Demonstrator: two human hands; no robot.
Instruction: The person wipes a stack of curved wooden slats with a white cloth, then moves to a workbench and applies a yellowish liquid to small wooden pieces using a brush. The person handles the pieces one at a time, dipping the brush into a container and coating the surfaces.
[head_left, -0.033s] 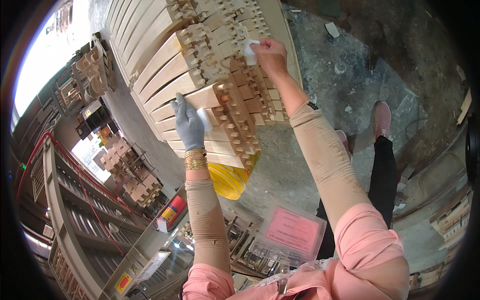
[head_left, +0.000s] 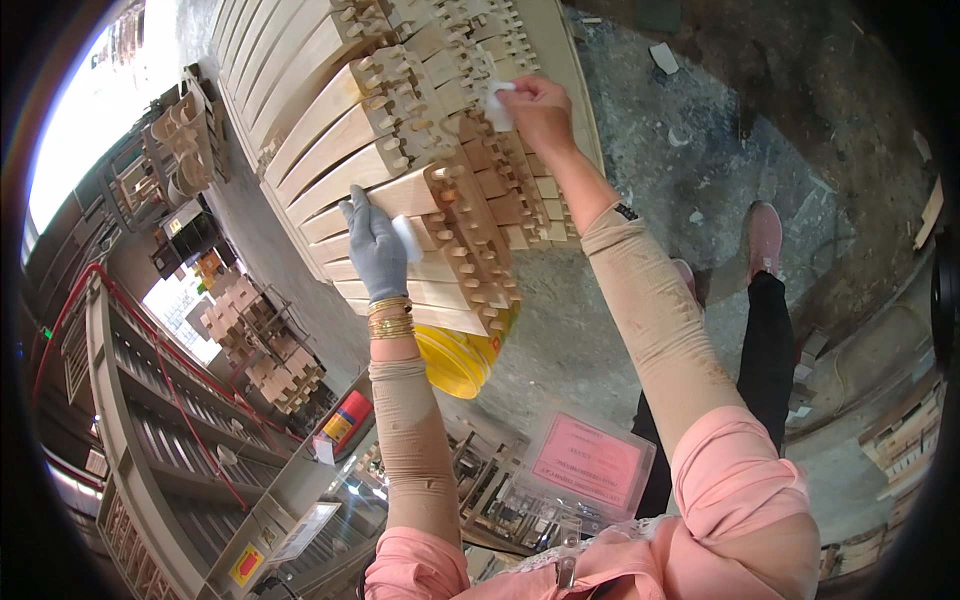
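Observation:
My left hand (head_left: 374, 240), in a grey glove, rests on the near end of a stack of pale wooden pieces (head_left: 405, 198). A white pad-like thing (head_left: 408, 238) sticks out from beneath its palm on the right; the thumb and the pad's far part are hidden. My bare right hand (head_left: 541, 108) is over the stack's right side, its fingers pinched on a small white cloth-like piece (head_left: 499, 108). Rows of rounded wooden pegs (head_left: 394, 148) stand out from the ends of the pieces around both hands.
Below the stack sits a yellow bucket (head_left: 455, 362). Grey floor with scattered white scraps (head_left: 663, 59) lies to the right, by my pink shoe (head_left: 764, 238). Metal stairs with a red rail (head_left: 165, 370) and more stacked wooden parts (head_left: 240, 310) are at the left.
My right hand and the white piece in it have shifted very slightly to the left. The left hand stays at the same spot on the wood.

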